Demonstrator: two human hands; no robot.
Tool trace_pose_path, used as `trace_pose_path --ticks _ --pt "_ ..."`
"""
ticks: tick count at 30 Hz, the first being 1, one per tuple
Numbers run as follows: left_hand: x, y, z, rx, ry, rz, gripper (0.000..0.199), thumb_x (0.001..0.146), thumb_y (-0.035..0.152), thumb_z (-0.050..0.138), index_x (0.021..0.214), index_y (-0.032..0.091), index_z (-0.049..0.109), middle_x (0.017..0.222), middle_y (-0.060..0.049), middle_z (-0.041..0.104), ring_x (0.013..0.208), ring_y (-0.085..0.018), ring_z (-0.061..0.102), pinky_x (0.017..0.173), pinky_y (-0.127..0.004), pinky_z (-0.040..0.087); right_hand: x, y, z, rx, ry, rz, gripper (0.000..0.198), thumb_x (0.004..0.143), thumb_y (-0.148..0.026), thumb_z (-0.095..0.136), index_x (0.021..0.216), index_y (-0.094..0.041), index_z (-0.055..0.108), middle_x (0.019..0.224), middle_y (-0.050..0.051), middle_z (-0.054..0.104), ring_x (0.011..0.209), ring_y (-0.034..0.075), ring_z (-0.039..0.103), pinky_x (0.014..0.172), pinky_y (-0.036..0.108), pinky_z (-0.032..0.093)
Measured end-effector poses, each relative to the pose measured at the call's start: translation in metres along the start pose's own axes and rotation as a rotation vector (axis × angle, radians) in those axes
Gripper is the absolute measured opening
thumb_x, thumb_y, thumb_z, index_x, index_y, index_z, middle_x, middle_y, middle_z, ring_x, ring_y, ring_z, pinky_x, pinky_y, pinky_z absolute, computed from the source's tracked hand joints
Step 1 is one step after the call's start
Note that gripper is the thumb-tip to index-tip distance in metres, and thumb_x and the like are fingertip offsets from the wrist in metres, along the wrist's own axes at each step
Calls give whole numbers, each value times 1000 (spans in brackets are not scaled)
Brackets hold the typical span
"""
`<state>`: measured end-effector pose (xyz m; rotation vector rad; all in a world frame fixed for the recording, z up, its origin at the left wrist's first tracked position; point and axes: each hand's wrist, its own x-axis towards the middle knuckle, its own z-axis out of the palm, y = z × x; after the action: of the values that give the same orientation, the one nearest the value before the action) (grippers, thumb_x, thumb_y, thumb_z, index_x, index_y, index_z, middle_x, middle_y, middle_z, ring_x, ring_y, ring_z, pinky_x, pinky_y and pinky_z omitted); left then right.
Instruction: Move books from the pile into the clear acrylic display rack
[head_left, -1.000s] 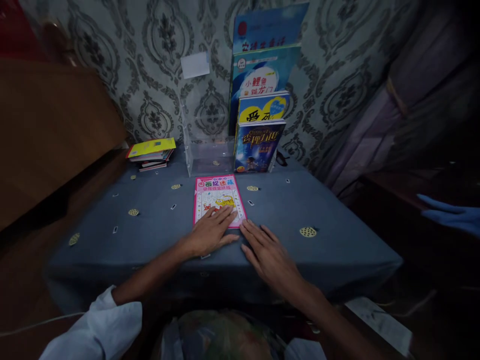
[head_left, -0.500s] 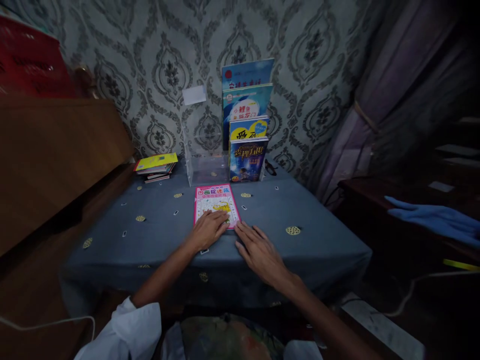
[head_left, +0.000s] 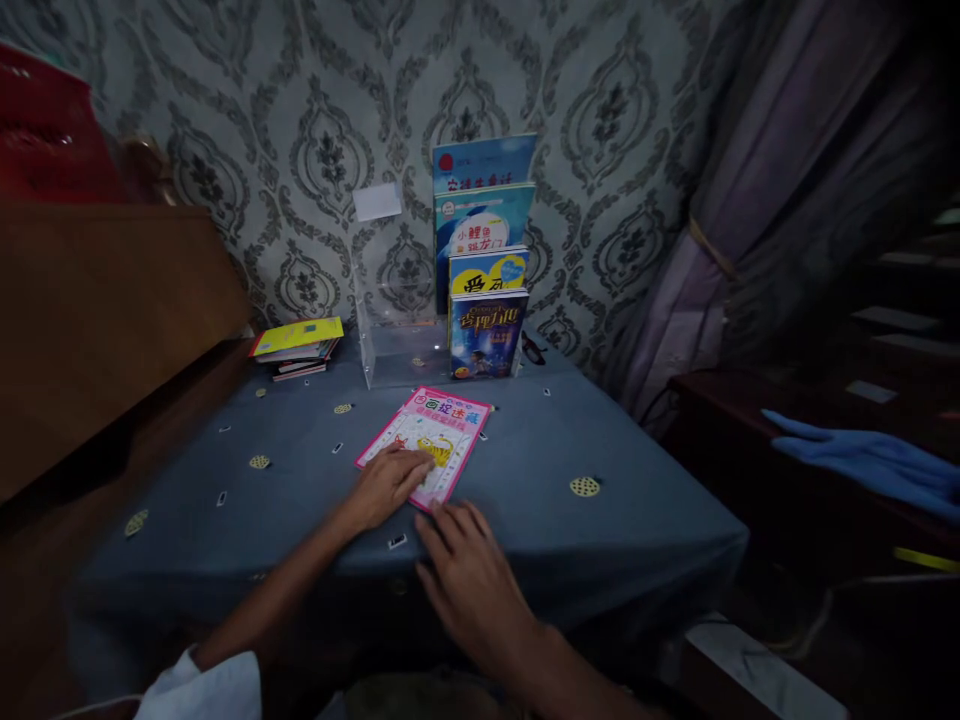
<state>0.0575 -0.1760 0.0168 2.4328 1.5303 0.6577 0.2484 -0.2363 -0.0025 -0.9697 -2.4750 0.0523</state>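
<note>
A pink-bordered booklet [head_left: 448, 424] with a yellow cat-like animal on its cover lies slanted on the table, its top turned to the right. My left hand [head_left: 391, 484] rests on the booklet's lower left part, fingers stretched over the cover. At the near corner is my right hand [head_left: 471, 572], its fingers extended and apart; whether the tips touch the booklet I cannot tell. Behind the booklet stands a clear acrylic rack [head_left: 397, 350]. Several upright books, with a dark blue one [head_left: 486, 335] in front, fill its right side.
A small stack of books [head_left: 298, 340] with a yellow cover on top sits at the back left of the cloth-covered table [head_left: 540, 450]. Glasses [head_left: 534, 350] lie right of the rack. Wooden furniture [head_left: 105, 330] borders the left; a blue glove [head_left: 862, 455] lies far right.
The booklet has turned clockwise from nearly straight to slanted. Both hands have moved with it, toward me and slightly left. The whole view has shifted a little.
</note>
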Motion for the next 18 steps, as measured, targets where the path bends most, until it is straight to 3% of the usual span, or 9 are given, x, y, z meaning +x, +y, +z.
trace_pose_path --ticks 4,8,11,14,16,18 --pt "8 -18 -15 33 -1 -44 42 104 38 34 118 23 71 124 -5 72 118 -22 66 110 -42 43 21 -17 2 120 -124 -129 46 95 -35 59 137 -17 58 143 18 58 133 31 52 112 54 41" --pt "16 -32 -22 51 6 -44 41 103 39 36 113 24 73 119 -5 75 112 -21 69 103 -37 50 44 -8 3 254 -197 -222 44 93 -34 62 133 -16 61 142 17 59 132 28 53 111 46 43" --pt "19 -39 -17 81 22 -26 38 102 37 39 119 23 70 127 -7 71 120 -22 65 107 -39 48 61 13 2 388 -156 -199 34 94 -25 58 127 -20 67 127 10 71 121 21 63 106 36 47" --pt "18 -45 -8 127 6 -34 38 102 35 43 131 20 61 140 -10 62 133 -24 55 115 -48 39 85 45 5 418 -70 -57 33 93 -14 50 118 -22 71 110 4 77 104 18 71 94 32 54" --pt "17 -47 -4 150 -6 -44 41 101 35 44 138 20 56 145 -11 58 138 -24 50 118 -52 33 105 70 10 355 -22 17 35 94 -13 47 120 -21 69 112 6 77 106 19 71 95 34 54" --pt "16 -48 -1 161 -11 -39 42 101 35 44 140 21 53 147 -10 55 140 -23 48 120 -51 30 126 93 18 265 -35 17 40 96 -15 43 131 -18 63 129 10 70 122 22 64 104 40 51"
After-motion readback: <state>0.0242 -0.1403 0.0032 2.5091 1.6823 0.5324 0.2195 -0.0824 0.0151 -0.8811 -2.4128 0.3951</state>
